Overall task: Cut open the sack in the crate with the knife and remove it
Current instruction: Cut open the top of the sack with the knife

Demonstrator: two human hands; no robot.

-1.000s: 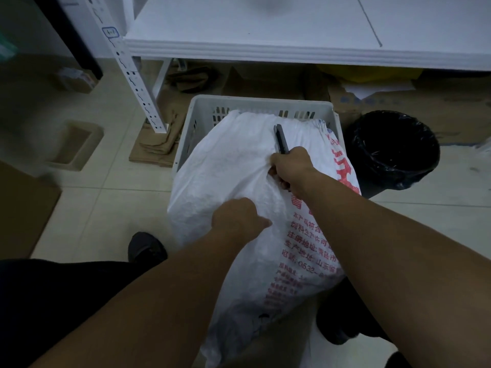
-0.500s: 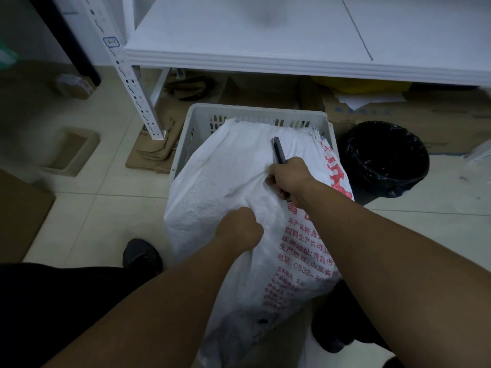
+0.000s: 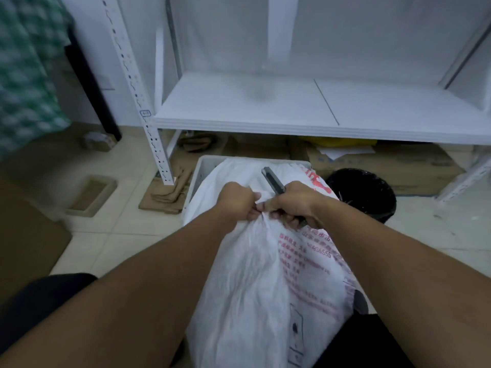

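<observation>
Bunching the woven fabric up, both hands meet at one puckered spot on the sack [image 3: 255, 274], which stands in the white crate [image 3: 202, 168] on the floor and spills out over its near rim toward the person. Left hand [image 3: 236, 200] has its grip clenched on a pinch of the fabric. Right hand [image 3: 295, 205] is closed round the knife [image 3: 273, 181] w/ fingers also pressing the same gather; knife's dark end points up and away over the sack top. Blade itself: can't tell if out.

Handling, as a guess: sack looks like thin woven plastic, soft, crinkly, prob. a bit slick, so a flat palm would slide; gathered folds hold better. It creases deep and drapes loose near the person, so that part seems slack and light; whether the end down in the crate has contents isn't visible. Best hold is likely just where the hands are, a bunched handful, or the top edge by the crate's far wall. Main risk: knife sharing a fist w/ fabric, close to the left knuckles.

Vs. half a sec ago: left hand has moved up the sack from lower down to touch the right; fabric pulled into a tighter pucker. View has tipped up, so more of the shelf [image 3: 292, 102] shows, while the black bin [image 3: 364, 192] sits in the same place beside the crate.
</observation>
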